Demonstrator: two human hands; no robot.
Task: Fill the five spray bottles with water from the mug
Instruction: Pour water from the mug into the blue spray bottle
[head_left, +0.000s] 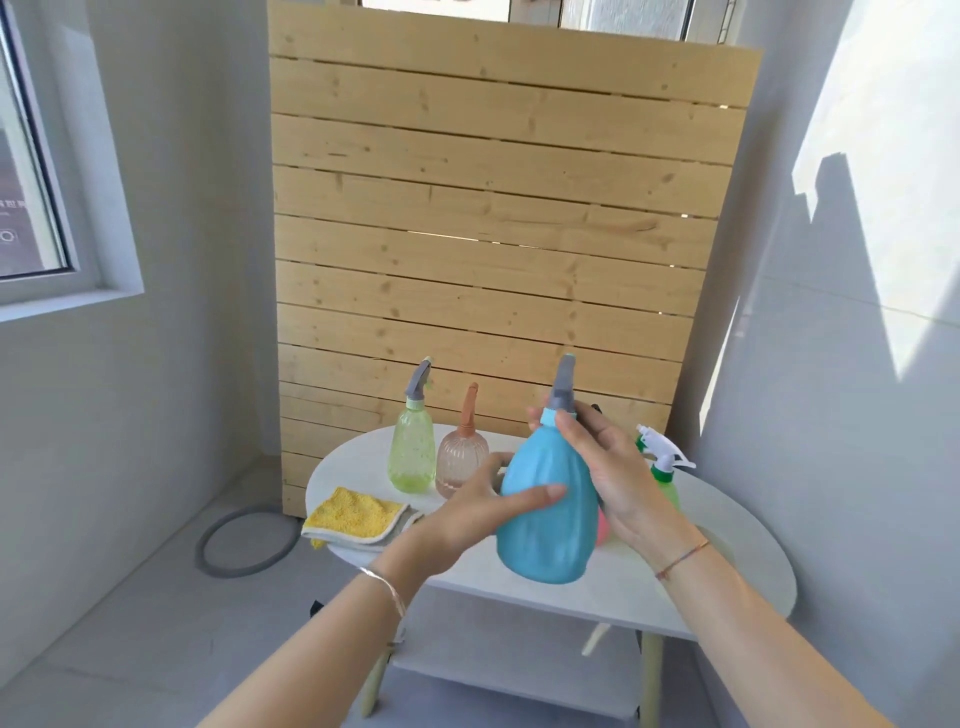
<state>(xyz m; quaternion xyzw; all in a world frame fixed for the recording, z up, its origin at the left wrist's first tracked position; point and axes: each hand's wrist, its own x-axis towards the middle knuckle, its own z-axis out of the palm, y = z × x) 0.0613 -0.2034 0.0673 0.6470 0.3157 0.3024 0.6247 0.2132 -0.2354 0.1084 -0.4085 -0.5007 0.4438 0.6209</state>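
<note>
Opaque blue spray bottle (545, 514) held nearly upright over the white table (727, 571). Belly wrapped by the left hand (483, 514), neck collar gripped by the right hand (608, 467) — likely the place to twist the head off. Probably light, thin, smooth plastic; contents hidden. Behind: pale green bottle (413, 452) and ribbed peach bottle (460, 462), translucent (no water line discernible) — white-triggered green bottle (665, 467) at right. No mug in view.

silver bangle (387, 590) — left wrist, thin cord bracelet (680, 558) — right
</note>
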